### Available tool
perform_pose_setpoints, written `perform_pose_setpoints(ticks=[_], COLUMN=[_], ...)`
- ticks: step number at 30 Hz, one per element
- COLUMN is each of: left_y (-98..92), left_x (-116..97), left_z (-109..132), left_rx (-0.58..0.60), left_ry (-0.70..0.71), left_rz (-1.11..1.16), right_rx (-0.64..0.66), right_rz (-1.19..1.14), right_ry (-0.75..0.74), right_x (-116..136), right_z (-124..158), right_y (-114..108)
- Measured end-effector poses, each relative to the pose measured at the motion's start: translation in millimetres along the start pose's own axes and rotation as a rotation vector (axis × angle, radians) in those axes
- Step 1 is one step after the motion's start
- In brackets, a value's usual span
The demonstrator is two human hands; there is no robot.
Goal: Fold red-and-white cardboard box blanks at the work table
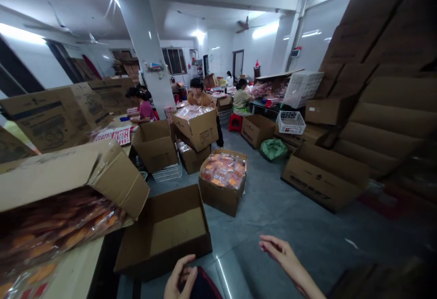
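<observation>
The left hand (179, 277) sits at the bottom edge of the view, its fingers curled with the thumb up against a dark, red-trimmed object (201, 287) that is mostly cut off by the frame (what it is cannot be told, nor whether the hand truly grips it or only rests on it). The right hand (285, 253) hangs to the right of it over the grey floor (273, 208), palm loosely open, fingers slightly bent and apart, holding nothing. Just ahead and to the left of the left hand stands an empty open cardboard box (167, 233), its long side running away from the viewer; the left hand is clearly the nearer of the two to it. Beyond that box, further along the floor, a second carton filled with orange packets (223, 176) stands open. At far left a tipped box spilling wrapped orange goods (58, 208) lies on a table. Other people sit working at tables in the background (196, 94), and flattened cartons are stacked high along the right wall (385, 85).
</observation>
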State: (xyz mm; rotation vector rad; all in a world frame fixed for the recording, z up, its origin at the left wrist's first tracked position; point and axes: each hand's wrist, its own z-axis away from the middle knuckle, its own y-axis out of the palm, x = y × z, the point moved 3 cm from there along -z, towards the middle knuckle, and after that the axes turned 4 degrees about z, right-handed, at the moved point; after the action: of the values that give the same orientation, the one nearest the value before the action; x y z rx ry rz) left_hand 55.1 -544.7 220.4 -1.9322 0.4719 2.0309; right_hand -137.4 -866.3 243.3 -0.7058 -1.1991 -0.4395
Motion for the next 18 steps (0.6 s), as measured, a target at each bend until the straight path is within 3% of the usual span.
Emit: perform_pose_setpoints(ticks=[4,6,9,12,15,18], left_y=[65.0,108.0,186.6,280.2,371.8,440.4], left_x=[15.7,26.7,34.9,20.2,-10.5,-38.0], left_z=[-38.8,-66.2,-123.3,-196.0,-274.5,-354.0], left_rx=[0.046,0.061,0.045,0.076,0.103,0.063], left_ry=[0.024,0.018,0.065,0.146,0.178,0.183], left_rz=[-0.022,-0.008,-0.045,-0.161,-0.294,-0.362], right_rx=[0.004,-0.037,-0.121,-0.178,-0.191,-0.193], right_rz=[-0.076,-0.117,-0.184,-0.238,-0.267,-0.291], right_ry=[0.105,0.139,0.157,0.160,0.187,0.222], right_x=[-6.4,-6.3,-3.0,6.3,20.2,32.6], right_z=[-41.4,-84.0,-171.9,-272.9,-368.5,-453.9], right_y=[-39.7,-74.6,-145.1,-226.6,-302.6,-356.2])
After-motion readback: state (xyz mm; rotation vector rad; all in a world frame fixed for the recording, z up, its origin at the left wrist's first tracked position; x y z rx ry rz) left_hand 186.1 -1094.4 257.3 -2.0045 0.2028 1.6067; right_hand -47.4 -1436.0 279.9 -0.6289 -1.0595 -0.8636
